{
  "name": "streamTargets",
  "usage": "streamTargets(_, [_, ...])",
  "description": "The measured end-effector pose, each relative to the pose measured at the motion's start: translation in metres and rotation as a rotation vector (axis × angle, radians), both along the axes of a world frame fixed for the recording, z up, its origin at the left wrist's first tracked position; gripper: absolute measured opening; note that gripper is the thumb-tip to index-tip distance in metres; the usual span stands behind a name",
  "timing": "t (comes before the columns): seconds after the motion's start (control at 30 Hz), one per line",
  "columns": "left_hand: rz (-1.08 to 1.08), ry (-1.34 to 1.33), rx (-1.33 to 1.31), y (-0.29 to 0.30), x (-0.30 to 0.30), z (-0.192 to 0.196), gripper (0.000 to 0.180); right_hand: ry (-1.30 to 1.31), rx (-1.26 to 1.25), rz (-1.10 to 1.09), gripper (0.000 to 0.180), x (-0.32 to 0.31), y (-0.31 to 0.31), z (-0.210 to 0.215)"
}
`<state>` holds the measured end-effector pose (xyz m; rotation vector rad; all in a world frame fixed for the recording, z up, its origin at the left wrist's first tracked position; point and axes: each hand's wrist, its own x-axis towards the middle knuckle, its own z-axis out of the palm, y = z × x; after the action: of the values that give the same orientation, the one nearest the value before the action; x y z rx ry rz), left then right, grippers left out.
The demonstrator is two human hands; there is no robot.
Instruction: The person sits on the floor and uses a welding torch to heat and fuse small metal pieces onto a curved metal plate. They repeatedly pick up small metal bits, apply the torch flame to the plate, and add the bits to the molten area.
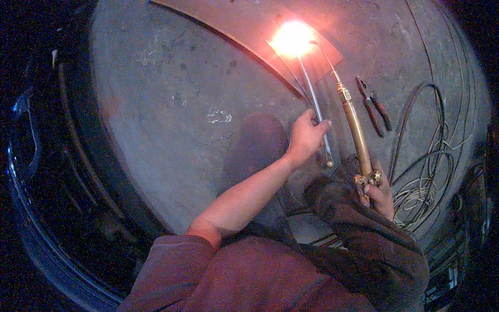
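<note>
My left hand (305, 136) is closed around a long silver metal rod (309, 83), whose rounded lower end pokes out below my fingers. The rod's far end disappears into a glaring bright flame (294, 38). Lower right, my right hand (380, 196) grips a brass gas torch (356, 127) by its valve end. From there the torch's thin bent tip runs up to the right side of the flame. Beneath the glare lies a thin metal sheet (330, 54), lit orange. Glare hides the spot where rod, flame and sheet come together.
Pliers with red-and-dark handles (375, 108) lie on the grey concrete floor (171, 67), right of the torch. Looped hoses and a coil of cable (416, 200) spread farther right. A larger curved-edged metal plate (228, 23) stretches behind the flame. Dark metal structure (31, 140) lines the left.
</note>
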<state>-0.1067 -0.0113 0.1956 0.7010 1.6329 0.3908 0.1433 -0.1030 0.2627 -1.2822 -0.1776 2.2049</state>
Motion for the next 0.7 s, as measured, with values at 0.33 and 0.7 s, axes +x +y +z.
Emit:
streamTargets(0.33, [-0.032,0.048,0.003,0.001,0.000,-0.001,0.027,-0.040,-0.004,0.016,0.094,0.003,-0.005,0.000])
streamTargets(0.7, [-0.007,0.048,-0.024,0.001,0.000,-0.001,0.028,-0.067,-0.012,-0.022,0.091,-0.007,0.006,0.011])
